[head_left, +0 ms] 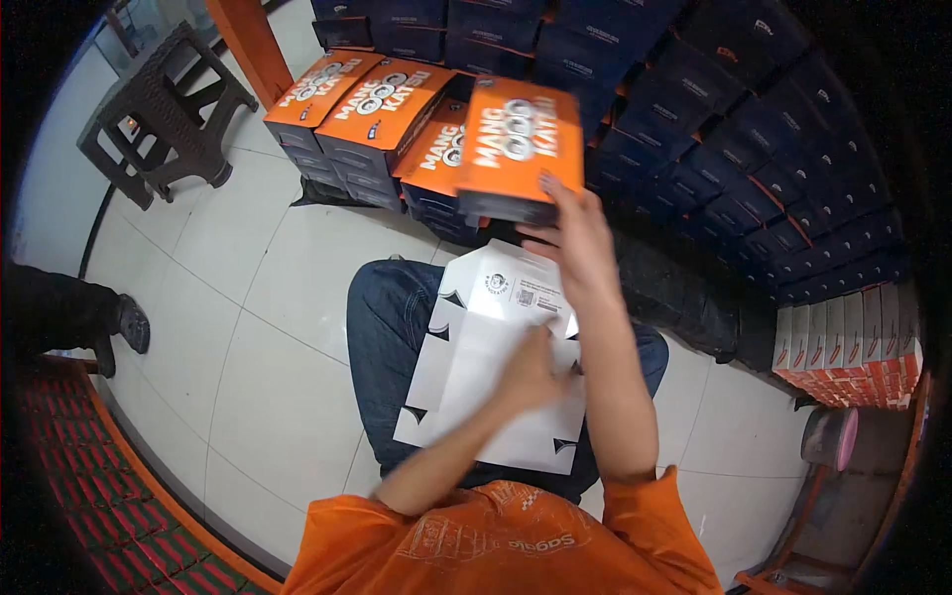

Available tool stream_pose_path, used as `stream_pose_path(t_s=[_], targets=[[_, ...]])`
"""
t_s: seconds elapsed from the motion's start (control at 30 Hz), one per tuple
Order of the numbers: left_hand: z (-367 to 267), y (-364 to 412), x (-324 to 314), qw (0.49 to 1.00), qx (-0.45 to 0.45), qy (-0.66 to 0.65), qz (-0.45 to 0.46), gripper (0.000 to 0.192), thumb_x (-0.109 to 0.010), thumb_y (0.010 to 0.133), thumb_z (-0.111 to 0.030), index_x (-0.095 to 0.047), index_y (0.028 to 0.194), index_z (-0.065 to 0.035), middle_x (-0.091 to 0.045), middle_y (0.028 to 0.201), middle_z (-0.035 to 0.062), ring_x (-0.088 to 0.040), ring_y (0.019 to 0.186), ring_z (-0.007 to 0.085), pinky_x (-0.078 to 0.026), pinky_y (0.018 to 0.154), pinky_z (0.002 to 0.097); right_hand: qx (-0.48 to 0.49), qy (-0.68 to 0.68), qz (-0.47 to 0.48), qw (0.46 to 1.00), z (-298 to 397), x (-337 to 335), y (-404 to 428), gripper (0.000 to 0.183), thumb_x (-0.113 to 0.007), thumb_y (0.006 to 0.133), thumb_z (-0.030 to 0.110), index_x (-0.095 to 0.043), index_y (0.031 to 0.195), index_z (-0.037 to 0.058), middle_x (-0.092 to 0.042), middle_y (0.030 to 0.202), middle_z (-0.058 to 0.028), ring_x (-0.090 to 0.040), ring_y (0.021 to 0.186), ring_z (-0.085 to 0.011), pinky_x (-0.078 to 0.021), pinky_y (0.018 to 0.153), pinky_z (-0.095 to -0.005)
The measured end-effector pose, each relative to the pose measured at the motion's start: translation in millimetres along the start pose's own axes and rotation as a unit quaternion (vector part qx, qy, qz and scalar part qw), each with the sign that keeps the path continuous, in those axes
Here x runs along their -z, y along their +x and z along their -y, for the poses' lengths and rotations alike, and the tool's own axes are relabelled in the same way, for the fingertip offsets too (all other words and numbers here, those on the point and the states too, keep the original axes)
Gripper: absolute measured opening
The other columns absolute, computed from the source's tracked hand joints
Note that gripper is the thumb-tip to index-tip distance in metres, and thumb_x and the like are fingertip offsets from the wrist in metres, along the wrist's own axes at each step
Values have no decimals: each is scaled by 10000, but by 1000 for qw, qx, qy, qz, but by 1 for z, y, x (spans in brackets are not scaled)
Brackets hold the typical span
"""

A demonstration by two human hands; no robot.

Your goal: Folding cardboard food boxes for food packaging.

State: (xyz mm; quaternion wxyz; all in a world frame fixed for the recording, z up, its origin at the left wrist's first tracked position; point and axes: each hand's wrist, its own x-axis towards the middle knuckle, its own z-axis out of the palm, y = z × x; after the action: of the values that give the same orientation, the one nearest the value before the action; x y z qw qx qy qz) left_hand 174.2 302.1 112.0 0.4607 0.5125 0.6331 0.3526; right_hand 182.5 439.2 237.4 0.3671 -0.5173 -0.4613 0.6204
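Observation:
An unfolded white carton blank (476,372) with cut tabs lies across my lap; its far panel bears a printed logo and writing. Over the carton's right half, my left hand (532,372) is blurred, and its finger pose and any hold are unclear. My right hand (584,238) reaches forward and grips the near right corner of a folded orange-topped box (524,141), thumb on top and fingers below. That box is slightly blurred beside and partly over another orange-topped box (439,152).
More orange-topped boxes (390,97) stand stacked ahead-left. Dark blue boxes (692,111) form a wall at front and right. White-and-orange cartons (848,342) sit at right. A brown plastic stool (167,111) is far left, and a slatted bench (104,476) lies near left.

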Motion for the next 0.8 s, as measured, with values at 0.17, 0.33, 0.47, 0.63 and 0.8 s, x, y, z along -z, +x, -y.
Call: stream_pose_path(t_s=[0.17, 0.33, 0.47, 0.63, 0.8], targets=[[40, -17, -85, 987, -110, 115, -26, 592, -675, 765, -344, -534, 1237, -16, -563, 1168, 186, -536, 1047, 369, -470, 902, 416, 76, -131, -10, 988, -22, -55, 47, 758, -603, 873, 538, -386, 1296, -53, -561, 1207, -208, -579, 1101, -297, -441, 947, -345], [23, -15, -38, 975, -196, 93, -52, 471, -641, 824, -321, -577, 1158, 4, -632, 1084, 194, -587, 1033, 335, -486, 870, 454, 104, -173, -12, 979, -9, -67, 51, 763, -528, 940, 480, -236, 1324, -112, -578, 1161, -278, -585, 1105, -313, -411, 980, -358], [29, -26, -7, 989, 52, -67, 119, 350, -643, 890, -289, -629, 922, 58, -666, 751, 158, -666, 675, 266, -541, 628, 379, 122, -103, 28, 987, -17, -6, 15, 589, -494, 975, 435, -370, 1280, -54, -612, 1088, -203, -603, 998, -209, -466, 856, -309], [30, -14, -3, 936, 126, -194, 264, 339, -645, 920, -284, -645, 885, 53, -639, 724, 93, -619, 586, 156, -531, 539, 287, 158, -116, -72, 978, -86, 111, -61, 453, -623, 921, 314, -477, 1233, 22, -579, 1140, -165, -572, 1048, -230, -454, 877, -356], [-8, -15, 7, 925, 121, -328, 146, 380, -560, 963, -382, -607, 856, -21, -598, 719, 36, -580, 571, 115, -493, 523, 239, 150, -334, -71, 928, -134, 153, -152, 679, -784, 742, 189, -435, 1303, 32, -348, 1406, -273, -340, 1337, -403, -280, 1099, -444]])
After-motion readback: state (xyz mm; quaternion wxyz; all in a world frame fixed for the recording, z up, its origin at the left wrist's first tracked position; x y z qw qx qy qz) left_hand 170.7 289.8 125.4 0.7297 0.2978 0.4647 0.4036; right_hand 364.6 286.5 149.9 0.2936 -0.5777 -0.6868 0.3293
